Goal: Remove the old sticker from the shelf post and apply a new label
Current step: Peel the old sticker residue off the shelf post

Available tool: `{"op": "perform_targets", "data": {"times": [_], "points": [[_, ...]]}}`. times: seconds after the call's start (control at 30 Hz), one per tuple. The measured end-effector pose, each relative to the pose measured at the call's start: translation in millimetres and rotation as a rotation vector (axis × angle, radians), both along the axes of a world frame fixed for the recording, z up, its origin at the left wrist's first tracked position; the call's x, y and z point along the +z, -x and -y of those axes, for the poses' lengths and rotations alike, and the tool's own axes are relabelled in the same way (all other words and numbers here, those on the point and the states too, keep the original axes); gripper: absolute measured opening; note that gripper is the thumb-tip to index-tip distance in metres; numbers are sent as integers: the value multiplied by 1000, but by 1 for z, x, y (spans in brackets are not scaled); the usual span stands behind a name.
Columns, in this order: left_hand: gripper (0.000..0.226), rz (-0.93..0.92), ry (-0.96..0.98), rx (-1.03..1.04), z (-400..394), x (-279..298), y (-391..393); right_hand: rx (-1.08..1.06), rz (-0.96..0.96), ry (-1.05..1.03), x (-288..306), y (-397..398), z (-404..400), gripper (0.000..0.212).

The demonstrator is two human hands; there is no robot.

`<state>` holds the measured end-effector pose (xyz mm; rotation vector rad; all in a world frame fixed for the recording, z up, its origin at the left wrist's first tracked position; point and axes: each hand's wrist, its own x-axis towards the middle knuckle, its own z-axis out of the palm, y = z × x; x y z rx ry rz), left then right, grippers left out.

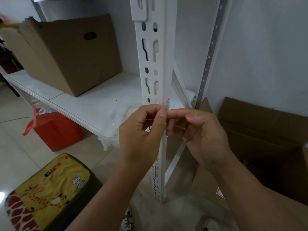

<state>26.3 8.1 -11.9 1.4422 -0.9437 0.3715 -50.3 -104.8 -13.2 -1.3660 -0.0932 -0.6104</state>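
Head view looks down at a white slotted metal shelf post that runs upright through the middle of the frame, with both bare hands raised against it at mid height. The left hand sits in front of the post with its fingers curled, thumb and forefinger pinched together at the post's right edge; what it pinches is too small to make out. The right hand comes in from the right, fingers bent, its fingertips meeting those of the left hand at the same spot. Just above the fingertips, a small white sticker with red print clings to the post's right edge, partly hidden by the fingers. On the white shelf board to the left stands a brown cardboard box with a hand slot. Below it on the tiled floor are a red paper bag and a yellow cushion printed with cartoon animals. Open brown cartons lie at right.
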Motion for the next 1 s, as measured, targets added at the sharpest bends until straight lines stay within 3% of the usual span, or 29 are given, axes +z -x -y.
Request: {"op": "perform_targets", "data": {"times": [0.1, 0.2, 0.33, 0.47, 0.53, 0.6, 0.67, 0.73, 0.9, 1.0], "points": [[14, 14, -15, 42, 2, -1, 1, 101, -18, -112, 1, 0, 0, 44], [23, -100, 11, 15, 3, -1, -2, 89, -20, -134, 3, 2, -2, 35], [44, -249, -26, 161, -3, -3, -25, -169, -51, -76, 5, 2, -4, 34], [56, -349, -233, 372, -5, -15, -67, -369, -126, -13, 5, -2, -4, 38], [43, -368, -424, 445, -1, -27, -90, -441, -155, 33, 5, -4, -6, 39], [7, -420, -552, 458, 2, -39, -107, -487, -173, 81, 5, -6, -6, 35], [47, -429, -679, 410, 5, -51, -115, -509, -179, 111, 5, -7, -6, 31], [62, -414, -736, 451, 8, -59, -117, -510, -169, 112, 5, -7, -4, 29], [27, -409, -544, 396, 16, -52, -104, -502, -164, 136, 4, -9, -5, 30], [31, -404, -346, 285, 17, -32, -83, -481, -154, 132, 4, -8, -6, 28]]}}
